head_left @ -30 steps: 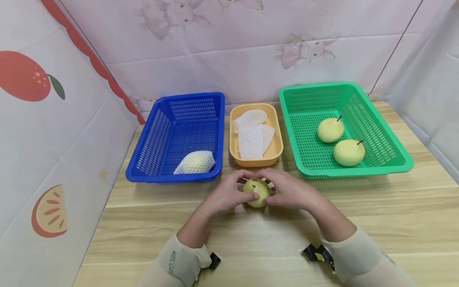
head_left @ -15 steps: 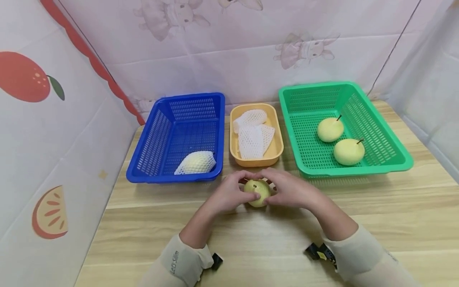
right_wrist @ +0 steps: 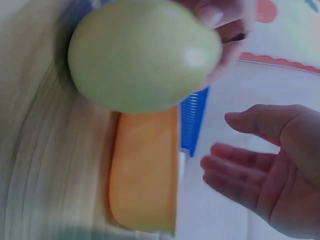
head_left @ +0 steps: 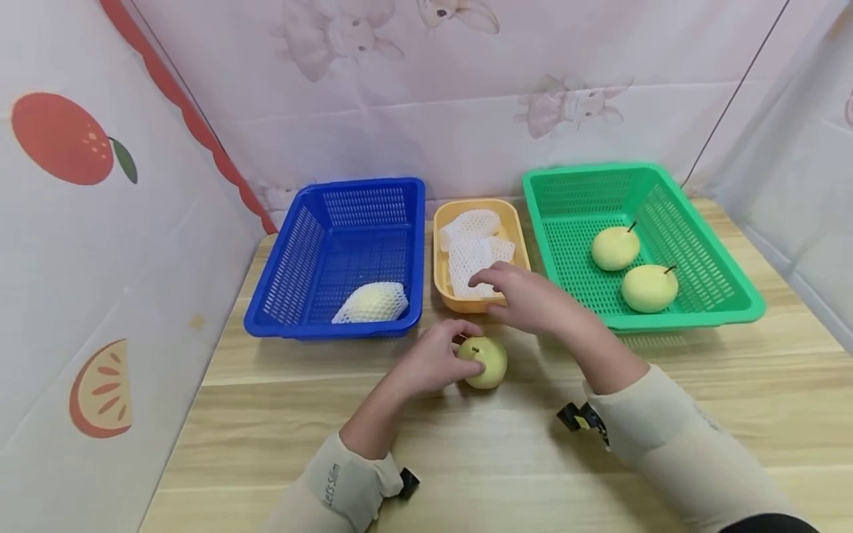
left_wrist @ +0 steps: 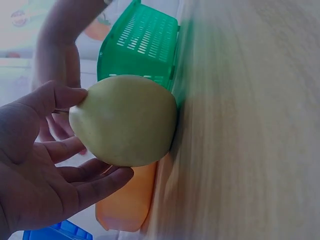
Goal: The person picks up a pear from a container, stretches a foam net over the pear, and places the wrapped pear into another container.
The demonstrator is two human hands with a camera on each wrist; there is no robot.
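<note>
A yellow-green pear stands on the wooden table, its stem up. My left hand holds it from the left, thumb on the near side and fingers round the far side; the left wrist view shows this grip on the pear closely. Above the near right edge of the small orange tray hovers my right hand, fingers loosely bent. Nothing lies between its thumb and fingers in the right wrist view. White foam net sleeves lie in the tray, partly covered by the right hand in the head view.
At the left, a blue basket contains one pear in a foam net. A green basket at the right has two bare pears inside. A patterned cloth wall stands behind the containers.
My right hand has let go of the pear and moved up and away to the orange tray. The left hand stays on the pear. The head view has shifted slightly.
</note>
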